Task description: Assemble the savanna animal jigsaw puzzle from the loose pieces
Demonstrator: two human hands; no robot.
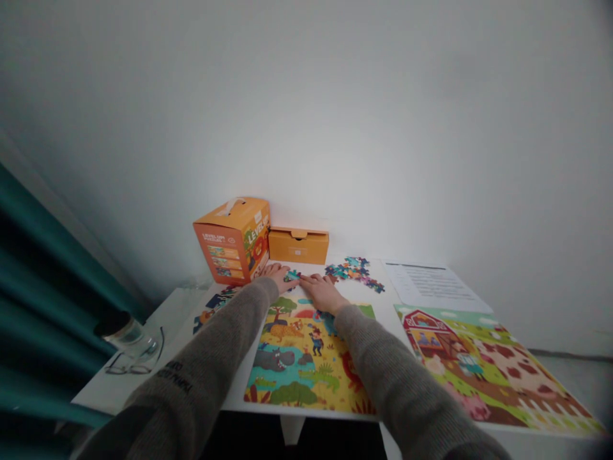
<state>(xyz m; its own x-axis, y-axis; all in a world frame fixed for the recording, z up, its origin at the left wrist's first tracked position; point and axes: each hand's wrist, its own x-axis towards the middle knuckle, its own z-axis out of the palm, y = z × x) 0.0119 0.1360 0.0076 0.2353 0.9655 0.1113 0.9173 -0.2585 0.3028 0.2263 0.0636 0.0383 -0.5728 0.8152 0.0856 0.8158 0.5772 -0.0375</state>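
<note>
Just beyond the animal puzzle, my left hand (279,276) and my right hand (323,293) meet at a few small teal puzzle pieces (292,275). The left thumb and fingers close about these pieces from the left. From the right, my right fingertips press at their edge. Below both hands lies the safari animal puzzle (287,358), a sheet with a hippo, a leopard and a small figure; my right forearm covers part of it. Loose mixed puzzle pieces (354,269) lie in a heap right of my hands. Darker pieces (211,308) lie partly behind my left forearm.
An orange puzzle box (234,239) and a low yellow box (297,246) stand against the wall. A farm puzzle (479,364) and printed paper (431,286) lie at right. Glasses (129,367) and a dark-lidded jar (131,337) sit at left, near a green curtain (43,275).
</note>
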